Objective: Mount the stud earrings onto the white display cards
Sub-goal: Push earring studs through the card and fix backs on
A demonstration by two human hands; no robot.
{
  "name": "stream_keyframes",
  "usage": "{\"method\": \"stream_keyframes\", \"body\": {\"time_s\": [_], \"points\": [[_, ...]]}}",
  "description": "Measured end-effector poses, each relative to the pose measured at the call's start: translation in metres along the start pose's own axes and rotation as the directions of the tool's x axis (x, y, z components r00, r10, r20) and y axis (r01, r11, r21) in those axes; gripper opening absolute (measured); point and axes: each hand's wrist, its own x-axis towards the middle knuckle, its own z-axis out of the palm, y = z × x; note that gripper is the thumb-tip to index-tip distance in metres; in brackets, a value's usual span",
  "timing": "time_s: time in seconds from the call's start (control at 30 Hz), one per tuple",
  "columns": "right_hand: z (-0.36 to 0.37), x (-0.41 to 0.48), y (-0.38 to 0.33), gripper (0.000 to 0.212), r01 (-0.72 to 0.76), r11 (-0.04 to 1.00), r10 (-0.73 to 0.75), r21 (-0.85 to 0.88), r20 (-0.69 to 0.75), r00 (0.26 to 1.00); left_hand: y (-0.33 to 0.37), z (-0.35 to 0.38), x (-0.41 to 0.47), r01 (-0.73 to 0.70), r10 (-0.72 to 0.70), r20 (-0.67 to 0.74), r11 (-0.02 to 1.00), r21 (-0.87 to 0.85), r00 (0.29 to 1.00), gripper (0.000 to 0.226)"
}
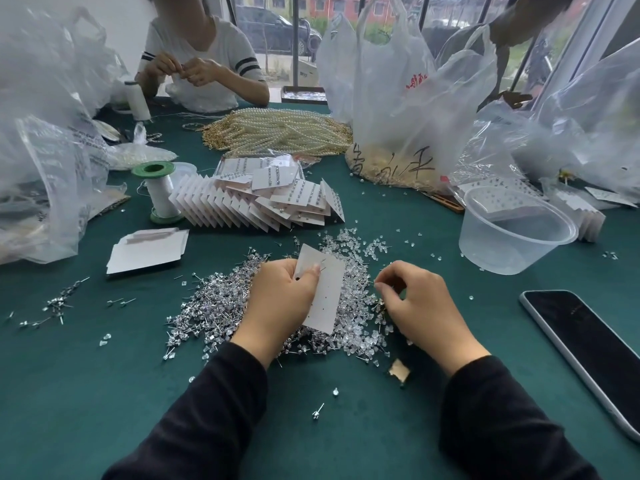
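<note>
My left hand (pixel 277 299) grips a white display card (pixel 327 296) with rows of small holes, held tilted above a heap of silver stud earrings (pixel 214 306) and clear earring backs (pixel 356 323) on the green table. A stud pin pokes through the card near my left thumb. My right hand (pixel 415 303) hovers just right of the card with thumb and forefinger pinched together at its left tip; what they pinch is too small to make out. A stack of blank cards (pixel 149 252) lies to the left. Finished cards (pixel 273 199) are piled behind.
A clear plastic tub (pixel 512 233) stands at the right, a phone (pixel 592 351) lies near the right edge. A green-ended thread spool (pixel 159 192), pearl strands (pixel 277 131) and plastic bags (pixel 398 98) fill the back. Another person (pixel 204 57) works across the table.
</note>
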Motion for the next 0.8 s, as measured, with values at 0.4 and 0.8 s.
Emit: {"method": "stream_keyframes", "body": {"time_s": [0.4,0.8], "points": [[0.000,-0.005,-0.014,0.024,-0.037,0.873,0.084,0.487,-0.075,0.994,0.000,0.008,-0.003,0.006,-0.007,0.052,1.000,0.013,0.999,0.026],[0.015,-0.012,-0.027,0.014,0.093,0.897,-0.036,0.432,-0.139,0.990,0.002,0.012,-0.007,-0.160,0.150,0.076,0.975,0.157,0.986,0.027]]}}
